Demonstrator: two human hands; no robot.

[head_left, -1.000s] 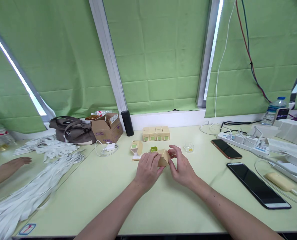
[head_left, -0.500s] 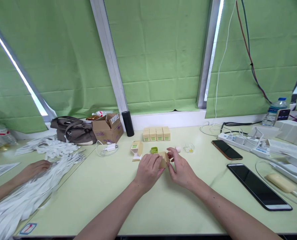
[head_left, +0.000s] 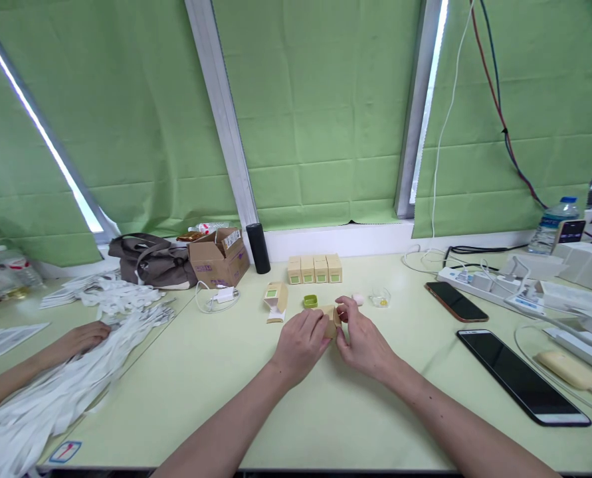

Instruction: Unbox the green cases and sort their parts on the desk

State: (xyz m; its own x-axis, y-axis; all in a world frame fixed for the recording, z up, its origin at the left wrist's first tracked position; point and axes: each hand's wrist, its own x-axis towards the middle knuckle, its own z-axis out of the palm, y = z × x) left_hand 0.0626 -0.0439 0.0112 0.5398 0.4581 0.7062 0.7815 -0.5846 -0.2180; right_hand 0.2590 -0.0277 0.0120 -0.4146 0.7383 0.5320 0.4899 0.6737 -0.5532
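Note:
Both my hands meet at the middle of the pale green table around one small tan carton (head_left: 331,318). My left hand (head_left: 300,345) grips its left side and my right hand (head_left: 363,342) pinches its right end with thumb and fingers. Just beyond lie a small green cap (head_left: 310,301), a pale pink round piece (head_left: 358,299) and a clear little cup (head_left: 380,298) with something yellow in it. An open tan carton with a green label (head_left: 275,299) stands to the left. A row of several closed tan cartons (head_left: 315,269) stands further back.
Another person's hand (head_left: 79,336) rests on a heap of white strips (head_left: 51,392) at the left. A brown bag (head_left: 151,260), a cardboard box (head_left: 218,255) and a black cylinder (head_left: 258,247) line the back. Two phones (head_left: 522,375), a power strip (head_left: 475,275) and cables fill the right.
My hands have closed in tighter on the small carton, hiding more of it. The other person's hand moved rightward onto the white strips. The pink round piece came into sight.

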